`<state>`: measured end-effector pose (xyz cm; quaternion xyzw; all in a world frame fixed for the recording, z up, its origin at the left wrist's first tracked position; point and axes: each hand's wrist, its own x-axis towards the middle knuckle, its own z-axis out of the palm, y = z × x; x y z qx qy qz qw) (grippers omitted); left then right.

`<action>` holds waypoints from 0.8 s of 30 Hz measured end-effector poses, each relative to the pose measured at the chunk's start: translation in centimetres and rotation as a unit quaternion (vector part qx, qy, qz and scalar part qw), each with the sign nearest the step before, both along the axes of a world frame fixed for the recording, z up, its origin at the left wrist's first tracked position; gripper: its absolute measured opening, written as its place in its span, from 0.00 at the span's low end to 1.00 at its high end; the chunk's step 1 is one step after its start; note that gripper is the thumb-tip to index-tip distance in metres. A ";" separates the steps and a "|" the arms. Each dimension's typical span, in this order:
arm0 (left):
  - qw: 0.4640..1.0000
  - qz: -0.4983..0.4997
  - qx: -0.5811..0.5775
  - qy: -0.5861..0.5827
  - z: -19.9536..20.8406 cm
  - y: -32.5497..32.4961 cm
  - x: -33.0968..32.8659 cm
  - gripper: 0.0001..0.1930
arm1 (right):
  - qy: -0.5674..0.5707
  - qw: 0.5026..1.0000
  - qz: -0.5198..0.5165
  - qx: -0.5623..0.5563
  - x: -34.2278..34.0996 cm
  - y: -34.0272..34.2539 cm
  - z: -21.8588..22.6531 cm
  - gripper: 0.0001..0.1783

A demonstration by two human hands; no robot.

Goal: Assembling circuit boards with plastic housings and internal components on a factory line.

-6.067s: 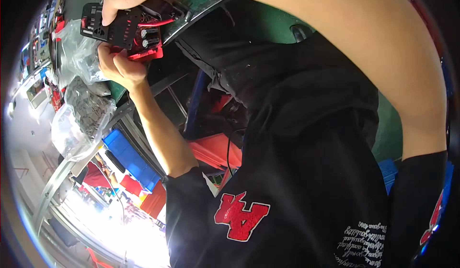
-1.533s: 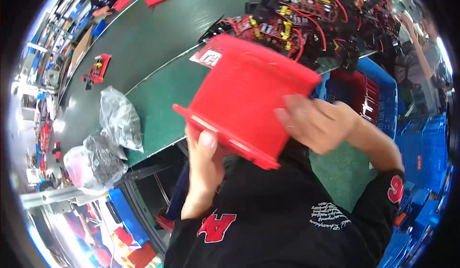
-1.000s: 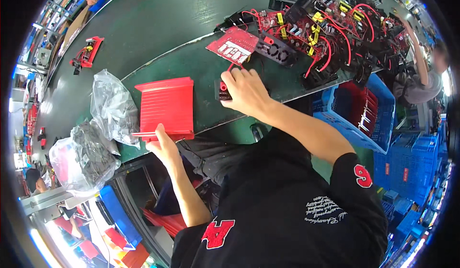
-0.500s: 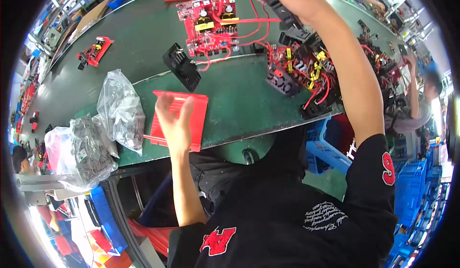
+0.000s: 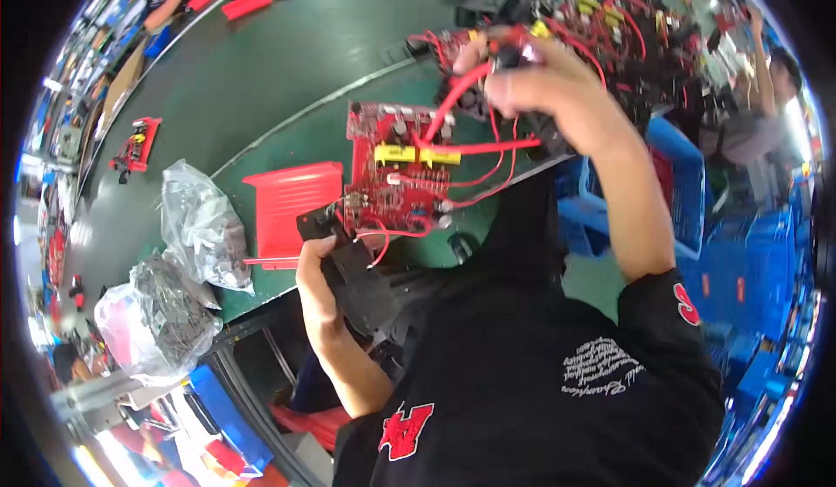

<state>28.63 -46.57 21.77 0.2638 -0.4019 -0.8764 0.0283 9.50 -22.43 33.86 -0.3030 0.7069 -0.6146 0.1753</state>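
At frame centre, my left hand (image 5: 320,265) pinched the red circuit board (image 5: 392,174) above the green table (image 5: 287,60), my right hand (image 5: 540,78) gripping its red wires (image 5: 453,104), red cover (image 5: 292,208) unfitted.

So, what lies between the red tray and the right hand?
The red circuit board lies between the red tray and the right hand, its red wires running up to that hand. The head view shows it.

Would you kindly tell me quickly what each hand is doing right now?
Left hand: closed on the lower edge of the red circuit board.
Right hand: closed on the board's red wires, held up above it.
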 end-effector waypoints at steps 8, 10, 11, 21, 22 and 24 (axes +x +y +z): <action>0.798 -0.051 -0.599 -0.024 0.3 6.5 -5.2 0.21 | -0.222 0.966 -0.106 -0.083 3.9 2.1 -14.4 0.16; 0.836 -0.063 -0.545 0.027 -0.9 7.1 -6.9 0.17 | -0.367 0.910 -0.166 -0.100 5.3 1.9 -15.6 0.19; 0.817 -0.072 -0.571 0.017 -1.7 7.5 -7.7 0.15 | -0.415 0.875 -0.201 -0.145 6.5 1.5 -16.0 0.19; 0.620 -0.322 -0.700 -0.145 -0.6 6.7 -11.7 0.48 | -0.326 0.895 -0.239 -0.188 13.5 -1.2 -20.8 0.23; 0.617 -0.315 -0.704 -0.157 -1.1 6.3 -12.1 0.48 | -0.333 0.895 -0.225 -0.193 13.8 -1.5 -20.7 0.23; 0.649 -0.320 -0.669 -0.170 -2.1 5.2 -12.1 0.49 | -0.369 0.870 -0.215 -0.247 14.0 -2.2 -18.7 0.27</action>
